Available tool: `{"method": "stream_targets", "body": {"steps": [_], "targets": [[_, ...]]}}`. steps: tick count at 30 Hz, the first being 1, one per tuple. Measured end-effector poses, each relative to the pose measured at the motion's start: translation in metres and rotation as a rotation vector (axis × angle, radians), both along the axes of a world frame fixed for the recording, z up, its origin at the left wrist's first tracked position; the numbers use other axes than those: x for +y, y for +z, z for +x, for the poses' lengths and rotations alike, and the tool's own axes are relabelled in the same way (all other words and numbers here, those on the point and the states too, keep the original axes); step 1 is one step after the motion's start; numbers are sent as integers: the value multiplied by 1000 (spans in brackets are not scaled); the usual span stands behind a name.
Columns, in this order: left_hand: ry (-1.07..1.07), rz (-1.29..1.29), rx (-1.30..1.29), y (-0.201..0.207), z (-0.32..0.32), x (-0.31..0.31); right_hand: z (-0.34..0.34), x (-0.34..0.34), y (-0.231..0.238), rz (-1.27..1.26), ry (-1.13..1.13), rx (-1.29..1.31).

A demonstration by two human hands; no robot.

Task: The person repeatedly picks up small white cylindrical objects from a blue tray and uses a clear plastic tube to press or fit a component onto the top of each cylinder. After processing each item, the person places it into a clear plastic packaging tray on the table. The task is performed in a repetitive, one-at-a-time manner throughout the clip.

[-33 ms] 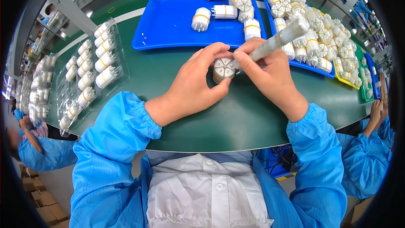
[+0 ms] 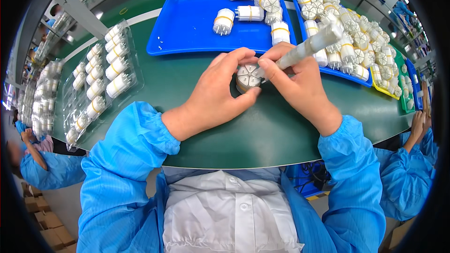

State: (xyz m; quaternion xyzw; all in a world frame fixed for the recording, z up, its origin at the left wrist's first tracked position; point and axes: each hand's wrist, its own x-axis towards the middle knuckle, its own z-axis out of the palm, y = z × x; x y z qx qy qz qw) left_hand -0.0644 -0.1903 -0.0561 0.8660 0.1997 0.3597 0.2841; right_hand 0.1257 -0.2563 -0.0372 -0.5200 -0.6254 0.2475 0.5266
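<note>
A short white cylinder (image 2: 248,77) with a wedge-divided round face stands on the green table in front of me. My left hand (image 2: 213,89) curls round its left side, thumb in front and fingers behind. Pinched in my right hand (image 2: 302,82) is a thick, pale translucent pen-like tool (image 2: 304,49). The tool slants down to the left, its thin lower end at the right edge of the cylinder's face. My fingers partly hide that tip. Behind the hands, a blue tray (image 2: 187,33) holds several similar cylinders with yellow bands and metal pins.
To the right, a second blue tray (image 2: 349,72) is heaped with cylinders, beside a yellow tray (image 2: 391,93) and a green tray (image 2: 407,105). Clear plastic trays (image 2: 101,86) of banded cylinders lie left. Co-workers' blue sleeves (image 2: 58,171) show at both sides.
The tool's upper end has dipped slightly. My left thumb has shifted a little to the right along the cylinder's front.
</note>
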Motion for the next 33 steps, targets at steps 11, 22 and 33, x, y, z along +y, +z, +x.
{"method": "stream_targets", "body": {"steps": [11, 22, 33], "targets": [[-22, -98, -82, -6, -1, 0, 1, -1, 4, 36, -11, 16], [66, -20, 80, 8, -13, 4, 1, -1, 5, 12, -48, 173], [200, 306, 379, 57, -25, 69, 4, 1, 3, 10, -99, 7]]}}
